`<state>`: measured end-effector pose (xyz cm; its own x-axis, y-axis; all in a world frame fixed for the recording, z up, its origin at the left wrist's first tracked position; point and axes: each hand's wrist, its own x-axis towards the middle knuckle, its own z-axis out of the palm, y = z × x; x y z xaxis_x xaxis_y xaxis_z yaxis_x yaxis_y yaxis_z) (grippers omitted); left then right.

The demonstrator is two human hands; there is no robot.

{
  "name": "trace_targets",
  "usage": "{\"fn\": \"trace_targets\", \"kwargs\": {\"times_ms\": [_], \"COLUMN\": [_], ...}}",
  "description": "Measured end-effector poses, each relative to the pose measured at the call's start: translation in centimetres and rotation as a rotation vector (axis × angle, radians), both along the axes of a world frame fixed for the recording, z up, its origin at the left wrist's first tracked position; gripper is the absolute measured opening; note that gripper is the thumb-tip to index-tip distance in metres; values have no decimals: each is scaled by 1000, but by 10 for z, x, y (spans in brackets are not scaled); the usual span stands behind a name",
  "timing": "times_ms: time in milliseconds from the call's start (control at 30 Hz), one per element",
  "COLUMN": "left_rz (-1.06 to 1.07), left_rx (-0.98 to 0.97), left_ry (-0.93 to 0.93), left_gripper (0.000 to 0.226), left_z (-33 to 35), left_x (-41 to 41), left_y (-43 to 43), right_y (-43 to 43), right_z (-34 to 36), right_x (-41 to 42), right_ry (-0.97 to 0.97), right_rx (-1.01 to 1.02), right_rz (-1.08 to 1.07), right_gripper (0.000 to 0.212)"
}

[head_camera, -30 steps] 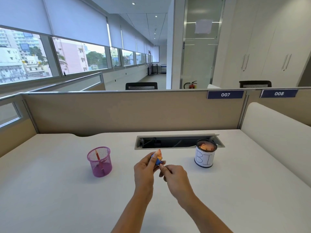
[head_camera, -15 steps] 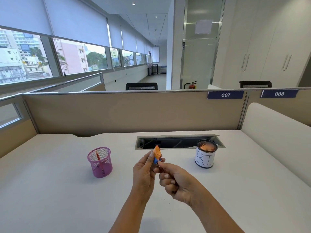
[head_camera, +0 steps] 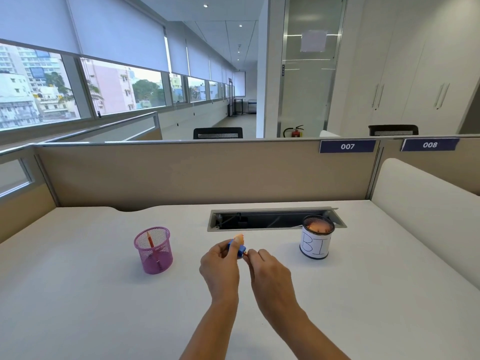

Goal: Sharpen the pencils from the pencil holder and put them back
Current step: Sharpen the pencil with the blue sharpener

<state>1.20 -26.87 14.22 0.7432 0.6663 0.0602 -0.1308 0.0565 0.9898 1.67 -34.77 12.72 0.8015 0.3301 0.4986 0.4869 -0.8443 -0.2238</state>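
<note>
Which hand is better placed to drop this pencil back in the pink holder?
Probably the right hand: its fingers pinch the pencil. The left hand grips the sharpener, though the pink holder stands on its side.

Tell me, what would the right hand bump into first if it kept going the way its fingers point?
The blue sharpener, almost at once. The right hand pinches a pencil whose tip seems to be inside it, and the left hand gripping it sits right behind.

Daylight is coming through the windows (head_camera: 117, 92) on the left under lowered blinds (head_camera: 117, 29); a beige partition (head_camera: 181, 175) is bounding the white tabletop (head_camera: 78, 294); white cabinets (head_camera: 415, 74) are standing at right.
</note>
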Motion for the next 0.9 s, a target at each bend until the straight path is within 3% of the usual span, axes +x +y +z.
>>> {"fn": "trace_targets", "kwargs": {"times_ms": [100, 200, 267, 433, 567, 667, 800, 900], "left_rz": [-116, -202, -259, -385, -479, -538, -541, -489], "left_rx": [-72, -116, -146, -260, -466, -623, -680, -602], "left_ry": [-24, -65, -83, -118, -153, -160, -164, -148], "left_gripper": [15, 12, 12, 22, 25, 30, 31, 27], "left_z": [0, -2, -3, -1, 0, -2, -10, -15], "left_x": [-1, -3, -3, -2, -2, -2, -2, 0], "left_y": [1, 3, 4, 9, 12, 10, 11, 15], "right_y": [0, -1, -1, -6, -12, -11, -13, -16], "right_z": [2, 3, 10, 28, 39, 41, 34, 33], "right_x": [-8, -4, -5, -5, -6, -8, -5, -4], "right_ry": [35, 239, 377, 988, 1460, 1658, 1747, 1659], "right_rx": [63, 300, 461, 993, 1456, 1758, 1855, 1664], "right_rz": [-40, -12, 16, 55, 145, 216, 282, 268], "right_gripper": [9, 32, 31, 30, 30, 34, 48, 38]}}
